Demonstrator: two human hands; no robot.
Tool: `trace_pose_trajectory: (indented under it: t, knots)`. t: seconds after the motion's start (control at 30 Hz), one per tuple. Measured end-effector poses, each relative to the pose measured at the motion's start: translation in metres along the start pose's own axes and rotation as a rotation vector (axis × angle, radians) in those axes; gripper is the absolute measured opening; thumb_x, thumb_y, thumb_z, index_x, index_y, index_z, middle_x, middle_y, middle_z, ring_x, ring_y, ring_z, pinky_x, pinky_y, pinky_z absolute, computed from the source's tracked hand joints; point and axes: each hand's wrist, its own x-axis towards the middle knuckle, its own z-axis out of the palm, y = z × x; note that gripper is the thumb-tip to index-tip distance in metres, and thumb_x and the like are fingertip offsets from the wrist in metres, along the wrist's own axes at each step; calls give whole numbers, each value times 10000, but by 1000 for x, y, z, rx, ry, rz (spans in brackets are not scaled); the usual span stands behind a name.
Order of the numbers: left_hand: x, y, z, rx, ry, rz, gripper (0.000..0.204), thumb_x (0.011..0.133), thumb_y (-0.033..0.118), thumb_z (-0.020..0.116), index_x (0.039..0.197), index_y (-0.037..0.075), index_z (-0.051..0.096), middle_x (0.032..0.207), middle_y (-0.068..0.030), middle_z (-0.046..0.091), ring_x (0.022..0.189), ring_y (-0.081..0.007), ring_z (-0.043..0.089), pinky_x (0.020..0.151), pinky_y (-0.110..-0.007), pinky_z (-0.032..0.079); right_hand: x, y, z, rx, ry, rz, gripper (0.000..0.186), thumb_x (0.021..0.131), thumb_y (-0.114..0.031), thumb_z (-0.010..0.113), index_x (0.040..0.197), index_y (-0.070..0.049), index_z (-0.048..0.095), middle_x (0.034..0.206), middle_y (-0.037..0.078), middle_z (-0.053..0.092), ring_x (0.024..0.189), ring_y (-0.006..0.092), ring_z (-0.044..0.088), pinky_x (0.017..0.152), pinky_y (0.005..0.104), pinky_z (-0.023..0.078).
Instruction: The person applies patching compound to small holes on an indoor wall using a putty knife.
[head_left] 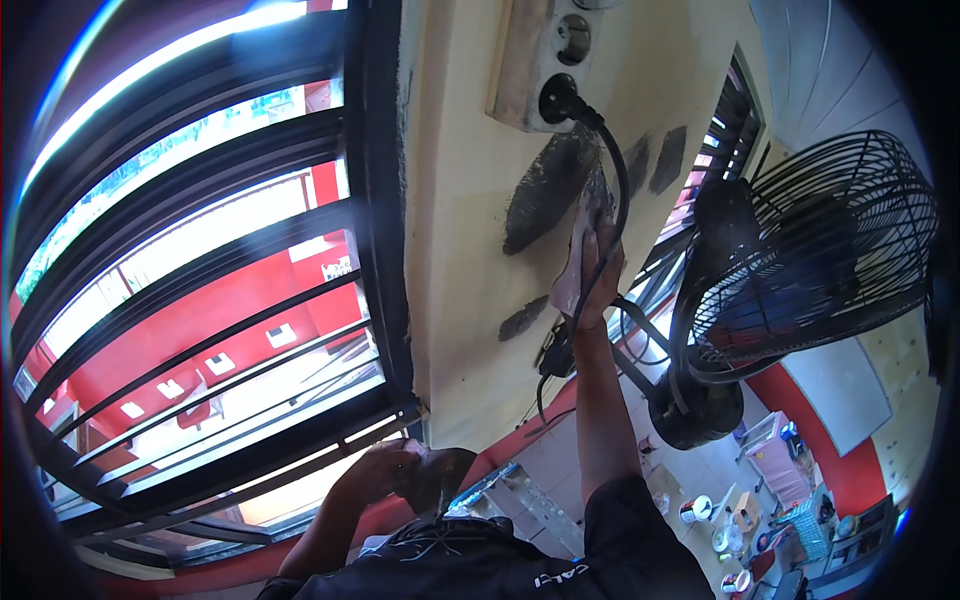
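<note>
My right hand (603, 265) is raised against the cream wall (465, 300). Its fingers close on a pale, thin, grey-smeared piece (568, 287), which reaches up to the dark grey smears (548, 190). A black power cord (624, 180) hangs across that hand from a plug in the white socket strip (512, 75). Lower down, beside the window corner, my left hand (380, 470) is closed on a dark, flat, roughly angular piece (435, 478). The exact kind of either held piece cannot be made out.
A black caged fan (820, 250) on a wall bracket juts out right of my right forearm. Dark window bars (230, 150) fill the left side. Below are a step ladder (520, 505), a whiteboard (838, 395) and a cluttered table with tubs (697, 508).
</note>
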Motion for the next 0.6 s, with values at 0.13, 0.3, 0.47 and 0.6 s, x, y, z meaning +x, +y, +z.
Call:
trace_pose_trajectory:
  t: [0.13,0.3,0.47,0.6]
  knots:
    - [-3,15,0,-585,-11,-325,124,856,124,560,907,14,533,709,-38,516,585,-137,514,507,-272,406,9,-3,8,17,-5,-22,383,860,-153,543,1210,-9,487,1254,262,482,1123,436,494,911,484,434]
    - [-1,14,0,-613,-13,-299,128,846,121,565,910,17,524,689,-40,511,563,-134,508,488,-272,396,8,-7,11,-3,-159,-19,405,843,-137,548,1235,-62,481,1309,263,429,1136,458,474,905,485,430]
    - [2,15,0,-529,-34,-303,116,834,115,575,890,23,533,686,-38,514,567,-125,510,489,-265,398,1,-4,7,24,-227,-3,414,830,-141,558,1229,-58,487,1331,270,400,1147,466,463,909,500,419]
    - [2,19,-1,-540,11,-342,99,816,102,580,869,28,541,692,-34,522,573,-123,516,494,-261,398,-13,2,9,2,-228,-25,440,828,-193,566,1233,-41,487,1334,272,395,1154,470,457,925,508,403]
